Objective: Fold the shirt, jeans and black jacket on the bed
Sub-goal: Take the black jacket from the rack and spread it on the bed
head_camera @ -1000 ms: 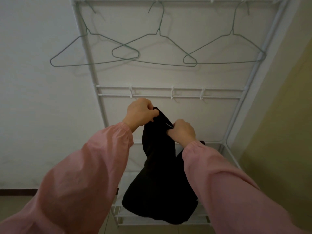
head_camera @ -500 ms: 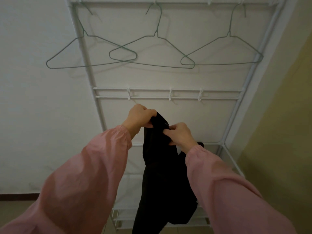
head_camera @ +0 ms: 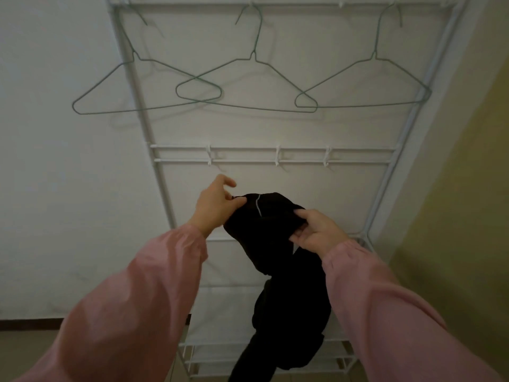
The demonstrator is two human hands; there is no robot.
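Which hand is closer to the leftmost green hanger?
Left. The left hand is below the leftmost green hanger, pinching the black jacket; the right hand grips it lower, farther right.

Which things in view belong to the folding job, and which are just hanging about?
For the job: black jacket, pinched by the left hand and gripped by the right hand.
Just about: three wire hangers, nothing on them; white rack; wall.
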